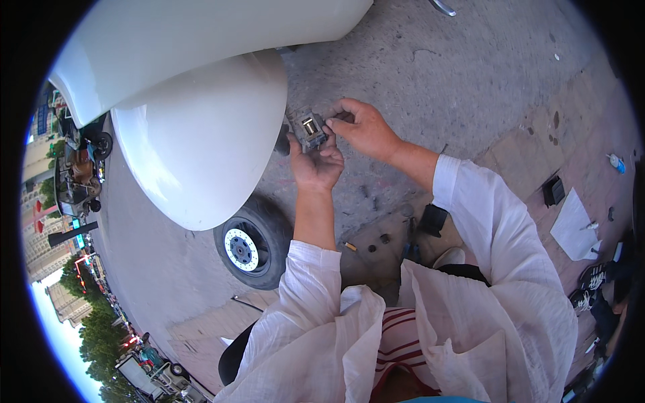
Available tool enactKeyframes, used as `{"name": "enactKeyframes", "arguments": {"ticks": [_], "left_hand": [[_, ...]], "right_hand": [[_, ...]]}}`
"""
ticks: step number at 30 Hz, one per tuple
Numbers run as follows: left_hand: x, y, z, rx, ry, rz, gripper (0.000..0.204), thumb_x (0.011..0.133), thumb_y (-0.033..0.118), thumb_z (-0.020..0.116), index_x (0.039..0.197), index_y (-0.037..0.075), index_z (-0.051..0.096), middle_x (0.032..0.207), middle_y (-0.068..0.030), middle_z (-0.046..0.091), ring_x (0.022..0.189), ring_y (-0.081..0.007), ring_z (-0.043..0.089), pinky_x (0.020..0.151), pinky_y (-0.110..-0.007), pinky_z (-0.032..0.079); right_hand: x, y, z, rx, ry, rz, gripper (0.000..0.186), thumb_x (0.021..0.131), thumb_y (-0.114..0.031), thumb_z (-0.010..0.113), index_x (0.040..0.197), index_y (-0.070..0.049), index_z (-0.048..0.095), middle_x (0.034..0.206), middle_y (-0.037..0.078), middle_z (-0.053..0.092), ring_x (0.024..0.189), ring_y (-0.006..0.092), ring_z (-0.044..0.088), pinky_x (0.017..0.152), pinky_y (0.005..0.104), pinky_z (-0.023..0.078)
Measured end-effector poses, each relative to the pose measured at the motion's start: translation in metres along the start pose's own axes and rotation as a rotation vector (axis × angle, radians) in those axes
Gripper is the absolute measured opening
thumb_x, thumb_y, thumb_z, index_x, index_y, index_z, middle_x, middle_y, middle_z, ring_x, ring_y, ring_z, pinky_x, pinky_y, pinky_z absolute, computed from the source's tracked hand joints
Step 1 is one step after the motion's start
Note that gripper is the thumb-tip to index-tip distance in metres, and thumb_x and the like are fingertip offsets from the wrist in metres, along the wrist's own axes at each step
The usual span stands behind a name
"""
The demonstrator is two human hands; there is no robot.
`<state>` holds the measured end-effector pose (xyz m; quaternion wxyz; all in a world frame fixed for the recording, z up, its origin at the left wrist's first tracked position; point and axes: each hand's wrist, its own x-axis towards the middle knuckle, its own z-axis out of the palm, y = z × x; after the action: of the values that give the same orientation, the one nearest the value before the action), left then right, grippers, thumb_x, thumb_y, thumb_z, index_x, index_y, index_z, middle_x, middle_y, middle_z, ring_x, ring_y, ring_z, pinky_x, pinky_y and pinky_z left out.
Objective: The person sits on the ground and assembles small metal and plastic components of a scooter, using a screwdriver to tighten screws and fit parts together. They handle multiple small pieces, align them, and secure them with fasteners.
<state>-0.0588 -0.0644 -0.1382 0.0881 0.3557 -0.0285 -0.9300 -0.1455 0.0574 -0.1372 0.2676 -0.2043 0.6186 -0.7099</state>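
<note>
A grimy, dark brake caliper [310, 129] with a brassy slot in its middle is held up in front of me. My left hand [316, 164] supports it from below, fingers curled around its lower side. With thumb and fingers pinched, my right hand [363, 129] touches the caliper's right edge; whether a small part is between those fingertips is too small to tell. Just left of the caliper, a rounded white body panel [201, 141] comes close to my left hand. Below the panel stands a wheel [242, 250] with a brake disc and black tyre.
Another white panel [222, 27] overhangs the top left. Around my knees lie a black box-like part [432, 220], pliers [410, 248] and a small yellow piece [351, 246]. At right are a white sheet [575, 225], a small bottle [615, 163] and another person's shoes [591, 277].
</note>
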Motion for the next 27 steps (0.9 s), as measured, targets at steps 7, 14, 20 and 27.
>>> {"name": "enactKeyframes", "arguments": {"ticks": [7, 14, 20, 27], "left_hand": [[0.004, 0.002, -0.01, 0.139, -0.045, 0.023, 0.071, 0.09, 0.065, 0.039, 0.121, 0.002, 0.049, 0.118, -0.0147, 0.058, 0.091, -0.0164, 0.061, 0.056, -0.022, 0.046], [-0.003, -0.005, 0.0, 0.171, -0.053, 0.062, 0.071, 0.092, 0.063, 0.034, 0.125, 0.002, 0.047, 0.127, -0.0175, 0.053, 0.118, -0.0299, 0.052, 0.102, -0.044, 0.04], [0.0, -0.002, -0.009, 0.142, -0.104, 0.102, 0.066, 0.094, 0.06, 0.033, 0.126, 0.004, 0.048, 0.128, -0.0176, 0.051, 0.121, -0.0316, 0.049, 0.105, -0.045, 0.038], [0.001, -0.001, -0.008, 0.154, -0.095, 0.086, 0.065, 0.094, 0.06, 0.033, 0.126, 0.005, 0.048, 0.128, -0.0167, 0.051, 0.121, -0.0305, 0.05, 0.105, -0.044, 0.038]], "right_hand": [[-0.004, -0.024, 0.028, 0.05, 0.071, 0.141, 0.02, 0.082, -0.012, 0.068, 0.092, 0.004, 0.062, 0.079, 0.007, 0.066, 0.072, 0.0126, 0.063, 0.063, 0.0293, 0.052], [-0.006, -0.019, 0.047, -0.34, 0.312, -0.123, 0.019, 0.077, -0.009, 0.069, 0.091, 0.004, 0.065, 0.08, 0.015, 0.068, 0.07, 0.02, 0.067, 0.064, 0.0307, 0.053], [-0.009, -0.018, 0.055, -0.363, 0.35, -0.088, 0.019, 0.076, -0.007, 0.068, 0.092, 0.003, 0.066, 0.082, 0.016, 0.069, 0.073, 0.0236, 0.068, 0.066, 0.0325, 0.053], [-0.007, -0.013, 0.06, -0.452, 0.418, -0.253, 0.015, 0.074, -0.006, 0.068, 0.086, 0.002, 0.068, 0.081, 0.017, 0.067, 0.072, 0.0278, 0.067, 0.066, 0.0342, 0.053]]}}
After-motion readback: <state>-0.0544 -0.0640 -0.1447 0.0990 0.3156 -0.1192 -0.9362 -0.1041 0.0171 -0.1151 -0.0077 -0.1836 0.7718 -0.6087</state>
